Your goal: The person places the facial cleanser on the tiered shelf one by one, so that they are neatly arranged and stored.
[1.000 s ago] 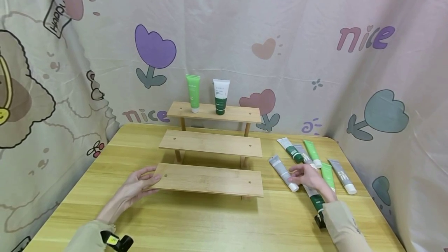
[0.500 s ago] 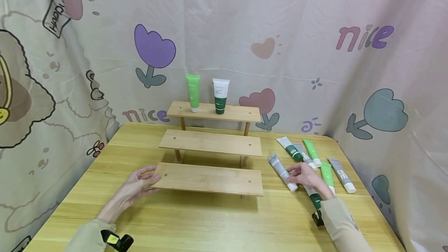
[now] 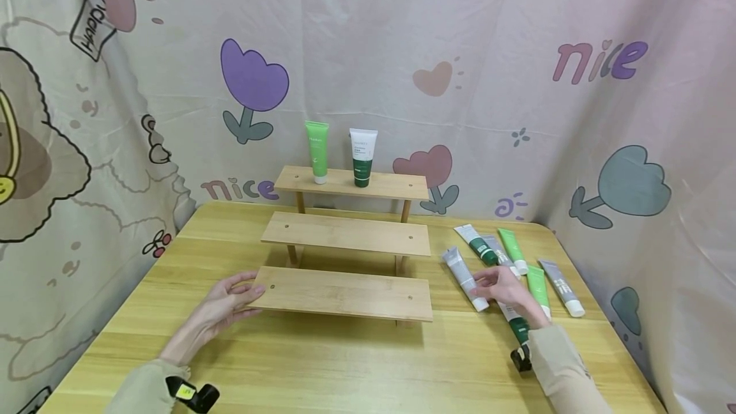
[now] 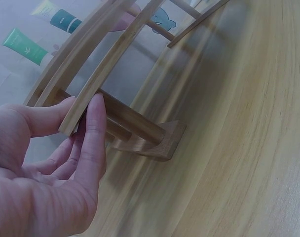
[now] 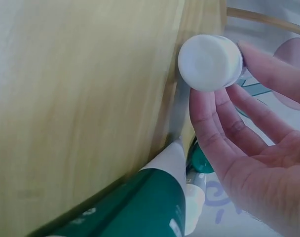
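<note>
A three-tier wooden display stand (image 3: 339, 292) stands on the table. My left hand (image 3: 221, 305) pinches the left end of its lowest board, thumb on top and fingers beneath, as the left wrist view confirms. To the right of the stand, my right hand (image 3: 508, 292) pinches a grey squeeze tube (image 3: 460, 272) near its white cap (image 5: 206, 63). On the top tier a light green tube (image 3: 318, 152) and a white-and-dark-green tube (image 3: 363, 155) stand upright on their caps. The middle and lowest boards carry no tubes.
Several more tubes lie at the table's right side: a white-and-green tube (image 3: 477, 245), a green tube (image 3: 513, 251), another green tube (image 3: 538, 287) and a grey tube (image 3: 561, 287). A dark green tube (image 5: 135, 207) lies under the right wrist. Patterned curtain (image 3: 483, 30) hangs behind the table.
My right hand's fingers have closed on the grey tube, and the tube has shifted slightly up in the head view. My left hand has stayed on the stand.
</note>
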Demonstrator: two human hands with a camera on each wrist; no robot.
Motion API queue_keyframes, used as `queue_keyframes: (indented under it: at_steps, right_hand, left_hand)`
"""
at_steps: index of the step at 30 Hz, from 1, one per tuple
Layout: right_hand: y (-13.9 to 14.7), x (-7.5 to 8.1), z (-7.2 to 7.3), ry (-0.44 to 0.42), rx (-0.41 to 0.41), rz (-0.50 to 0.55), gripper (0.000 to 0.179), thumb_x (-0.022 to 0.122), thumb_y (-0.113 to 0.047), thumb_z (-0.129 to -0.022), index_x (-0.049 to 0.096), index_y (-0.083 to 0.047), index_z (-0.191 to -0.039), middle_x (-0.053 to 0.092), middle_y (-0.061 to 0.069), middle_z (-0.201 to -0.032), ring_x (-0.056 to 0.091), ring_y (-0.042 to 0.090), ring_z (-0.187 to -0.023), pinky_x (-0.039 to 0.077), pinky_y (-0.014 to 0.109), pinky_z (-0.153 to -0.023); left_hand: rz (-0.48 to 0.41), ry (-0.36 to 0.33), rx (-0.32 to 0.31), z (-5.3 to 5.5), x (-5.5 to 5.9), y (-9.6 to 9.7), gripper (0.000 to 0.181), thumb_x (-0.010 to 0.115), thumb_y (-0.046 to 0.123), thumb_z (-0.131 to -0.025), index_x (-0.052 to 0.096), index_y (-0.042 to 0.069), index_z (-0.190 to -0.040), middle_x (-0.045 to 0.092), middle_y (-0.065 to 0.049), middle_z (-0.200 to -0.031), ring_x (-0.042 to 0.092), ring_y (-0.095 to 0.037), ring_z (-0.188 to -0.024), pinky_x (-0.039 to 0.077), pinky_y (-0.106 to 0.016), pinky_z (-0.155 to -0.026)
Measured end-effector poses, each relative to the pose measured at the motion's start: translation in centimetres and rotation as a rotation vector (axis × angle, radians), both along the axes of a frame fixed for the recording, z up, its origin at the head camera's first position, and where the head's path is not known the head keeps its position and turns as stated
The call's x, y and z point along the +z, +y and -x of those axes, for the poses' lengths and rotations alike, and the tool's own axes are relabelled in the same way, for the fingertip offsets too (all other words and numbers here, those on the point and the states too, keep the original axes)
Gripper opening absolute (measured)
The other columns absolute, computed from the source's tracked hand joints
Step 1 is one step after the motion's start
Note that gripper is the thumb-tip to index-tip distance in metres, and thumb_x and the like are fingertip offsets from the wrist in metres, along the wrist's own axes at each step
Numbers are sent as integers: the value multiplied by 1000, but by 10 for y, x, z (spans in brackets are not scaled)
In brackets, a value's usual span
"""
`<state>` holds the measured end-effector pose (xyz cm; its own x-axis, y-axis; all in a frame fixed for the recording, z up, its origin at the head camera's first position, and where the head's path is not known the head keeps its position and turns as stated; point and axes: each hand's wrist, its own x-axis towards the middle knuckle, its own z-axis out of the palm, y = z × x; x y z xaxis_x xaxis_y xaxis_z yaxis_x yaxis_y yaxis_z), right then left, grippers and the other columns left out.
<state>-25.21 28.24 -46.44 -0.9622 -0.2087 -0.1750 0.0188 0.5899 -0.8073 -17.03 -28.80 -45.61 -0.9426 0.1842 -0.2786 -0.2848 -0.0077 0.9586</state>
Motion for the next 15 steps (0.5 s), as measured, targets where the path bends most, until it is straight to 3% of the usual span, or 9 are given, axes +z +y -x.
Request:
queue_keyframes:
  at_steps: [15]
  right_hand:
    - [-4, 3, 3, 24, -24, 63, 53, 75, -8, -85, 56, 15, -129, 68, 27, -115, 65, 16, -95, 57, 25, -76]
  left_hand:
    - [17, 0, -1, 0, 0, 0, 78, 61, 15, -101, 11, -8, -156, 53, -1, -116, 63, -7, -98, 62, -31, -92]
